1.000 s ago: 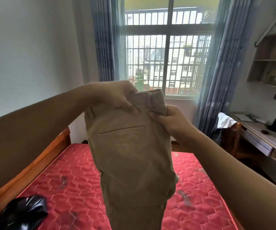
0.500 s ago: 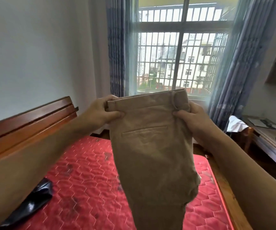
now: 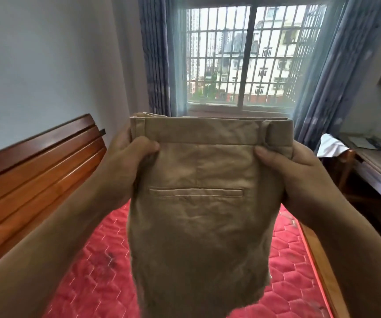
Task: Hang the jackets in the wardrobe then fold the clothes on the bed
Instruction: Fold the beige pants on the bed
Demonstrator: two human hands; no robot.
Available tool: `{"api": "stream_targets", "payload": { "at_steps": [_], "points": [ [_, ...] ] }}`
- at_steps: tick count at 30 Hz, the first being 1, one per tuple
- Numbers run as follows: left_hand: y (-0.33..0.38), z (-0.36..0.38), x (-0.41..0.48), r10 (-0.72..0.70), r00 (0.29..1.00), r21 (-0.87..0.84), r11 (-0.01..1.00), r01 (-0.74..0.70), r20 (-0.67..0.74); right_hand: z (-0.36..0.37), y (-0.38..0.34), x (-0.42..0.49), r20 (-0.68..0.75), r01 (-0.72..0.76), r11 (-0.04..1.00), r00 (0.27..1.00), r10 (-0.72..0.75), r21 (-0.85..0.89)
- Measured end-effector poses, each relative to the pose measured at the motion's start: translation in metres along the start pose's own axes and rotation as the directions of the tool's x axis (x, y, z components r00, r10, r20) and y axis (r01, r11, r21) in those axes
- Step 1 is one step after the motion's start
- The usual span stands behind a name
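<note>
The left hand (image 3: pixel 125 171) and right hand (image 3: pixel 299 177) are bare (forearms too).

Khaki trousers (image 3: pixel 198 226), legs off-frame below.

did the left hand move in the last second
Yes: the left hand has shifted left, away from the window's centre post, and now grips the trousers at the waistband's left end.

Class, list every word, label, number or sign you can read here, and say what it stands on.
No text can be read.
The khaki trousers, held by the left hand and right hand, show no label.
The papers on the desk are too blurred to read.
</note>
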State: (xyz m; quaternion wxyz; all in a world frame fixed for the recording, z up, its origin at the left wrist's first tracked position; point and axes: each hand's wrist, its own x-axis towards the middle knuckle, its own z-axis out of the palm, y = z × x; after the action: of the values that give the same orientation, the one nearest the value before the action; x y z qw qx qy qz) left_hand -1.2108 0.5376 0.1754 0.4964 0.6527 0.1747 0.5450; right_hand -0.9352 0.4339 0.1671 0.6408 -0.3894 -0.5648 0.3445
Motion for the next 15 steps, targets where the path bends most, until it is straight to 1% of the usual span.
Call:
{"api": "stream_targets", "payload": {
  "at_steps": [2,3,7,9,10,11,12,13,14,15],
  "points": [
    [-0.010,-0.011,0.008,-0.076,0.997,-0.025,0.997,0.076,0.031,0.003,0.014,0.006,-0.003,-0.031,1.000,1.000,0.031,-0.003],
    [-0.019,-0.017,0.011,-0.110,0.993,-0.003,0.994,0.110,0.044,0.004,0.025,0.010,-0.015,-0.056,0.998,0.998,0.055,-0.018],
    [-0.073,-0.051,0.023,-0.245,0.962,0.179,0.958,0.222,0.119,0.009,0.085,0.023,-0.082,-0.205,0.975,0.977,0.199,-0.082],
    [-0.107,-0.070,0.024,-0.315,0.933,0.277,0.925,0.261,0.172,0.012,0.117,0.025,-0.090,-0.269,0.946,0.962,0.257,-0.182],
    [-0.125,-0.080,0.023,-0.337,0.921,0.349,0.902,0.255,0.198,0.014,0.134,0.025,-0.097,-0.290,0.917,0.957,0.274,-0.274],
    [-0.143,-0.090,0.021,-0.349,0.910,0.436,0.871,0.226,0.226,0.014,0.152,0.025,-0.114,-0.307,0.864,0.952,0.285,-0.399],
    [-0.162,-0.099,0.018,-0.359,0.897,0.519,0.834,0.185,0.257,0.014,0.169,0.023,-0.137,-0.324,0.776,0.944,0.299,-0.540],
    [-0.182,-0.107,0.014,-0.377,0.881,0.582,0.799,0.154,0.285,0.014,0.187,0.021,-0.165,-0.338,0.653,0.936,0.312,-0.677],
    [-0.200,-0.114,0.008,-0.409,0.860,0.620,0.771,0.147,0.305,0.016,0.204,0.017,-0.183,-0.341,0.527,0.926,0.330,-0.778],
    [-0.217,-0.119,0.001,-0.448,0.837,0.642,0.750,0.160,0.314,0.019,0.220,0.012,-0.189,-0.343,0.431,0.913,0.361,-0.834]
  ]
}}
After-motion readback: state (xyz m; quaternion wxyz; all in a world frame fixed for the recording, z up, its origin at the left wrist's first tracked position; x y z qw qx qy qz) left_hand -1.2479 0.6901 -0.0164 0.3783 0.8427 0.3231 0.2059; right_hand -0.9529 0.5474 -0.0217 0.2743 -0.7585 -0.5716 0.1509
